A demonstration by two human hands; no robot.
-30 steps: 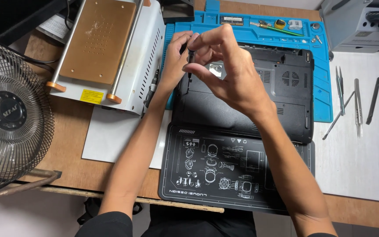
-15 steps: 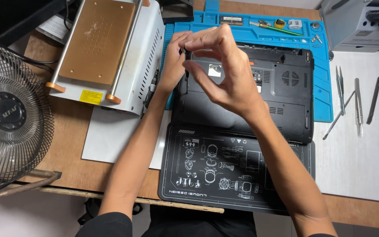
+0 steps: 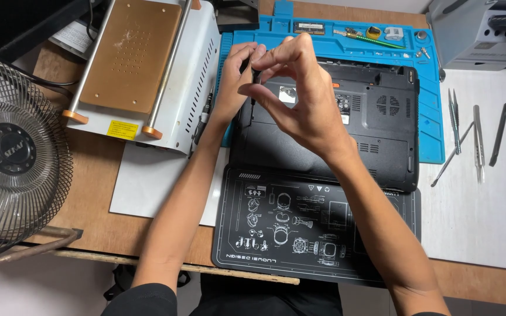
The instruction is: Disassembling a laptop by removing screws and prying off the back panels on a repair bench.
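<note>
Head view: my two hands meet over the upper left corner of the black laptop (image 3: 376,134), which lies bottom side up in the centre of the frame. My left hand (image 3: 235,88) and my right hand (image 3: 300,96) together pinch a thin dark screwdriver (image 3: 254,79), held upright with its tip down on the laptop base near that corner. The right thumb and forefinger close on the upper end of the shaft; the left fingertips close on it from the other side, so both grips are closed on the tool. The laptop rests partly on a blue work mat (image 3: 428,70) that runs along the upper centre of the frame, and its near edge overlaps a black mat with white diagrams (image 3: 300,234) at lower centre. Small parts and a green-handled tool (image 3: 376,40) lie along the top edge of the blue mat. At upper left stands a white machine with a copper-coloured plate (image 3: 130,55). A wire-cage fan (image 3: 13,152) occupies the left edge. At right, on a white sheet (image 3: 487,210), lie several metal tweezers and pry tools (image 3: 469,137). A grey box (image 3: 481,29) sits in the upper right corner. All rests on a wooden table (image 3: 92,187).
</note>
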